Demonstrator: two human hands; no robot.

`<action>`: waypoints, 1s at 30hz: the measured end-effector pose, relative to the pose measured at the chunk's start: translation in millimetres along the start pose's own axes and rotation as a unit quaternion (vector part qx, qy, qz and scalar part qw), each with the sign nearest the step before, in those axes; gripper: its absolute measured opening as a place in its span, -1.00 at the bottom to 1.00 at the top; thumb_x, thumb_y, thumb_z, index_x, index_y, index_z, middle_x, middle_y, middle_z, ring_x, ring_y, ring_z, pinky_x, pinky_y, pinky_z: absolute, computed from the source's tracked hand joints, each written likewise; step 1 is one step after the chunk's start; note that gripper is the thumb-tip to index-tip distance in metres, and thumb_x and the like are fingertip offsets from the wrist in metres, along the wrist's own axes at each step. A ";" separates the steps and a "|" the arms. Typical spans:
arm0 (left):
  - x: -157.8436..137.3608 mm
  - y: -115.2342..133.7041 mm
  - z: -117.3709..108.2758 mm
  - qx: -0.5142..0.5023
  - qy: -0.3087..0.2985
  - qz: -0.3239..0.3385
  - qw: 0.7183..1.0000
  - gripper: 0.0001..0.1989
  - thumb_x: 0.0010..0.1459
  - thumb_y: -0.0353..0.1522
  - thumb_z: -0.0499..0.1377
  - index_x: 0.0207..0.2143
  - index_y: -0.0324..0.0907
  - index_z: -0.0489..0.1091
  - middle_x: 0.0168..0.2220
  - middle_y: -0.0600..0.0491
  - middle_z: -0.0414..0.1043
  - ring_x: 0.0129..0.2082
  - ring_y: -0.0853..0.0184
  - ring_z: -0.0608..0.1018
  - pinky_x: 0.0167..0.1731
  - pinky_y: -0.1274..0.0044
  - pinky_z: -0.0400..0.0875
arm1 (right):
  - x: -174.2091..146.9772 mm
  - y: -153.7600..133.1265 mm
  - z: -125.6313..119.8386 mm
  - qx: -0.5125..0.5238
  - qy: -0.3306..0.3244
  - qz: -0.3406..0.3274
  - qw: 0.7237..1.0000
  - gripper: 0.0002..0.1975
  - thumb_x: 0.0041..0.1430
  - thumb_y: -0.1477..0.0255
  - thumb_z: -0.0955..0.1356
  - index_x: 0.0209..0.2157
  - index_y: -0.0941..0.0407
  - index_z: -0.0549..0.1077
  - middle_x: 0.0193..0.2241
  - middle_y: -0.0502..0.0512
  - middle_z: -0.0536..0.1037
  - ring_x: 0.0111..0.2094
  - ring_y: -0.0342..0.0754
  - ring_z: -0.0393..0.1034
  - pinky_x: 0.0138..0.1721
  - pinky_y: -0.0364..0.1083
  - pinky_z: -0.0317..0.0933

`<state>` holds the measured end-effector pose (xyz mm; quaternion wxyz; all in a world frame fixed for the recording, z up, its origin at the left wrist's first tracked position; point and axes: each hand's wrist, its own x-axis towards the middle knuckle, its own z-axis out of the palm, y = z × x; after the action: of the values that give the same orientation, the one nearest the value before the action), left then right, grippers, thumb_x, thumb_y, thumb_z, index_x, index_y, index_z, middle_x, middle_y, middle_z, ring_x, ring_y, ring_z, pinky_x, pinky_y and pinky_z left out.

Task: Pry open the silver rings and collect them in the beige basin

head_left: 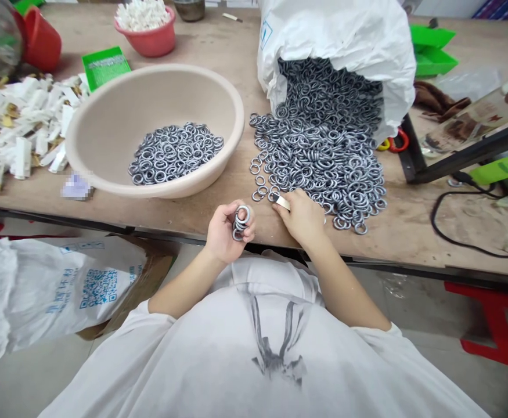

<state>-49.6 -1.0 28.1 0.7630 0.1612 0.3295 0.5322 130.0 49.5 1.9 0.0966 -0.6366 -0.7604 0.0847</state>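
My left hand (pixel 222 237) is closed around several grey metal rings (pixel 242 216), just over the table's front edge. My right hand (pixel 305 216) rests palm down at the near edge of a loose heap of rings (pixel 319 154). Between its thumb and fingers is a small flat tool (pixel 283 202) with a pale body and a dark tip, which points at the rings on the table. That heap spills out of a white sack (pixel 345 29) lying open toward me. To the left, a large beige basin (pixel 99 130) holds a pile of similar rings (pixel 173 154).
White plastic pieces (pixel 22 116) lie heaped at the left, near a green tray (pixel 105 67). Behind the basin stands a red bowl (pixel 144 39) of white parts. A black metal frame (pixel 467 148) and a black cable (pixel 436 223) occupy the right side.
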 end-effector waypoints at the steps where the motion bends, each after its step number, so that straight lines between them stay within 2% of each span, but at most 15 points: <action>1: 0.5 0.2 -0.1 -0.011 0.003 -0.006 1.000 -0.64 0.12 -0.20 0.18 -0.57 -0.17 0.12 -0.56 0.15 0.18 -0.67 0.50 0.27 -0.72 0.66 0.07 | -0.7 0.1 0.3 -0.004 0.002 0.000 1.000 -0.71 0.30 0.23 0.34 -0.05 0.05 0.55 -0.13 0.20 0.54 -0.21 0.13 0.46 -0.36 -0.04 0.08; 6: 4.4 -0.4 -1.3 -0.041 0.043 -0.026 0.998 -0.63 0.08 -0.27 0.26 -0.54 -0.18 0.09 -0.51 0.16 0.31 -0.67 0.57 0.28 -0.74 0.71 0.05 | 0.3 2.9 -0.3 -0.001 0.038 0.009 0.999 -0.65 0.28 0.16 0.35 -0.03 0.06 0.55 -0.09 0.20 0.52 -0.20 0.14 0.46 -0.37 -0.03 0.09; 9: 6.8 -0.3 -1.9 -0.056 0.064 -0.039 0.996 -0.70 0.04 -0.38 0.27 -0.48 -0.17 0.13 -0.51 0.19 0.33 -0.69 0.58 0.29 -0.75 0.73 0.05 | 5.8 -1.5 0.7 -0.001 0.037 0.000 0.999 -0.61 0.28 0.12 0.33 0.00 0.05 0.54 -0.07 0.21 0.51 -0.22 0.13 0.46 -0.37 -0.04 0.08; 12: 8.0 0.2 -2.4 -0.057 0.071 -0.051 0.995 -0.71 0.03 -0.37 0.29 -0.45 -0.16 0.15 -0.52 0.20 0.32 -0.68 0.57 0.31 -0.76 0.74 0.03 | 13.1 -5.6 3.9 0.000 0.028 -0.016 0.999 -0.63 0.27 0.14 0.35 -0.01 0.04 0.54 -0.09 0.21 0.52 -0.26 0.10 0.45 -0.38 -0.06 0.06; 15: 7.5 -1.7 -1.8 -0.022 0.070 -0.031 0.997 -0.64 0.00 -0.29 0.34 -0.44 -0.16 0.16 -0.52 0.21 0.30 -0.66 0.58 0.32 -0.75 0.75 0.01 | 18.0 -3.2 5.7 0.024 0.032 -0.020 0.999 -0.74 0.27 0.22 0.37 -0.13 0.07 0.56 -0.17 0.19 0.53 -0.28 0.08 0.42 -0.38 -0.06 0.05; 17: 6.8 -6.0 -0.2 0.020 0.064 -0.003 0.998 -0.58 -0.05 -0.25 0.40 -0.43 -0.16 0.16 -0.54 0.24 0.25 -0.68 0.60 0.27 -0.75 0.76 -0.03 | 17.8 -0.5 4.0 0.082 0.045 -0.025 0.995 -0.76 0.29 0.23 0.35 -0.30 0.09 0.56 -0.30 0.16 0.52 -0.33 0.05 0.39 -0.37 -0.06 0.06; 20: 7.0 -16.3 4.0 0.092 0.055 0.023 0.994 -0.52 -0.10 -0.17 0.44 -0.41 -0.15 0.18 -0.57 0.27 0.19 -0.70 0.62 0.19 -0.74 0.76 -0.09 | 10.2 -3.0 -2.3 0.251 0.074 -0.053 0.964 -0.58 0.33 0.14 0.29 -0.51 0.09 0.47 -0.50 0.07 0.42 -0.41 -0.01 0.32 -0.35 -0.05 0.12; 23: 9.9 -27.4 8.4 0.140 0.042 0.022 0.989 -0.49 -0.07 -0.05 0.41 -0.41 -0.16 0.21 -0.56 0.25 0.20 -0.69 0.62 0.17 -0.73 0.74 -0.12 | -4.7 -16.1 -6.6 0.392 0.127 -0.082 0.908 -0.56 0.33 0.11 0.28 -0.50 0.08 0.49 -0.48 0.06 0.42 -0.37 -0.03 0.33 -0.28 -0.04 0.21; 25: 12.5 -32.7 10.4 0.147 0.036 0.028 0.988 -0.48 -0.05 0.01 0.38 -0.41 -0.17 0.23 -0.55 0.23 0.21 -0.68 0.61 0.18 -0.73 0.73 -0.09 | -14.9 -26.0 -5.5 0.428 0.149 -0.092 0.887 -0.60 0.33 0.13 0.29 -0.44 0.08 0.55 -0.42 0.07 0.44 -0.32 -0.02 0.34 -0.24 -0.02 0.25; 30: 14.4 -34.6 8.3 0.142 0.039 0.085 0.985 -0.50 -0.01 0.04 0.35 -0.37 -0.17 0.31 -0.55 0.23 0.18 -0.67 0.59 0.19 -0.71 0.71 -0.03 | -24.9 -30.9 0.3 0.466 0.136 -0.107 0.867 -0.69 0.32 0.19 0.32 -0.29 0.06 0.62 -0.37 0.09 0.44 -0.25 0.00 0.35 -0.15 0.02 0.28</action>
<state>-16.5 -0.1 8.7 0.6709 0.2741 0.4166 0.5489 104.8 19.7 8.4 0.4933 -0.4374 -0.6750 0.3313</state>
